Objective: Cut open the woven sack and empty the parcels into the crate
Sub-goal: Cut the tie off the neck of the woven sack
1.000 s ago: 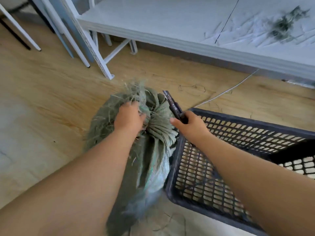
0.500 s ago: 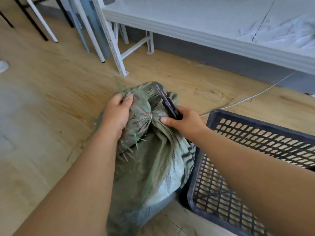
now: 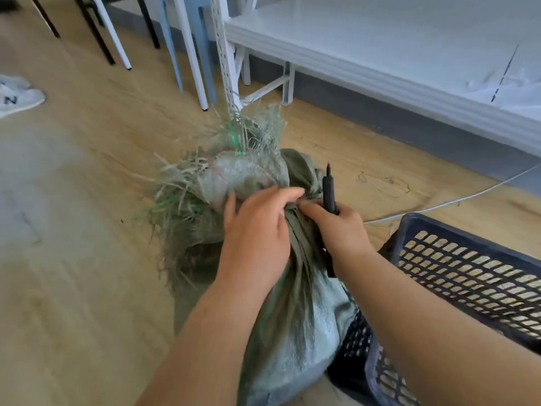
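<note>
A green woven sack (image 3: 295, 323) stands on the wooden floor, its neck tied and its frayed top (image 3: 234, 159) spread out behind the knot. My left hand (image 3: 257, 230) grips the bunched neck with its fingers curled at the knot. My right hand (image 3: 339, 230) holds a black cutter (image 3: 328, 191) pointing up and away, its fingers touching the knot from the right. The dark perforated plastic crate (image 3: 468, 268) sits right beside the sack. No parcels are visible.
A low white shelf unit (image 3: 380, 54) with a perforated upright runs across the back. Chair and table legs (image 3: 187, 48) stand at the far left. A white shoe (image 3: 14, 98) lies at the left edge. A thin white cable (image 3: 453, 200) crosses the floor behind the crate.
My left hand shifted from the frayed top to the knotted neck, beside my right hand. The frayed top now fans out behind. The cutter points more upright.
</note>
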### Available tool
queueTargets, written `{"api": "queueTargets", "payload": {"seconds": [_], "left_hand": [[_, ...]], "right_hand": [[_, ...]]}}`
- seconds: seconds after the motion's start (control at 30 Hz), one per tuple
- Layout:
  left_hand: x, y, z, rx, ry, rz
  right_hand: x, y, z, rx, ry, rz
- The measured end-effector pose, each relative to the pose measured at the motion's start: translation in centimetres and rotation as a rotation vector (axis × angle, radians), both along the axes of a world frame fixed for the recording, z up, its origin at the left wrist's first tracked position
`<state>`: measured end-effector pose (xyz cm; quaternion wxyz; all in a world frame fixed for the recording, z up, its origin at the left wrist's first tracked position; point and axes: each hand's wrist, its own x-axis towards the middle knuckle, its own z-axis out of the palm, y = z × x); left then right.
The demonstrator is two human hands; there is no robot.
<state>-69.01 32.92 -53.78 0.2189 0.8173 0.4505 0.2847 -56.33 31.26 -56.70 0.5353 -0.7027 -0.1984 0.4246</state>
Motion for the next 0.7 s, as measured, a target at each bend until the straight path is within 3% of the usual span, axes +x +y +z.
{"api": "queueTargets", "payload": {"seconds": [0.07,0.17,0.33,0.5,0.63,0.7], "left_hand": [[0.2,1.4,-1.7,-0.078,0.14,0.102],[1.0,2.3,-3.0,-0.308,0.215,0.026],[2.0,2.0,-3.7,-0.65,-0.007,-0.121],[3.1,0.9,-3.8,-0.708,-0.134,-0.178],[3.4,0.5,-1.2,-0.557,-0.298,-0.046],[2.6,0.8,0.9,-0.487,-0.382,-0.089]], "right_hand": [[-0.3,-0.7,-0.1,0.027,0.078,-0.014],[0.2,-1.7,-0.1,0.051,0.133,-0.056],[1.9,-3.3,0.6,0.121,0.285,-0.098],[2.2,-4.0,-0.6,0.177,0.47,-0.072],[2.9,-4.8,0.3,0.196,0.391,-0.04],[3.6,-5.4,2.0,0.206,0.297,0.04]]}}
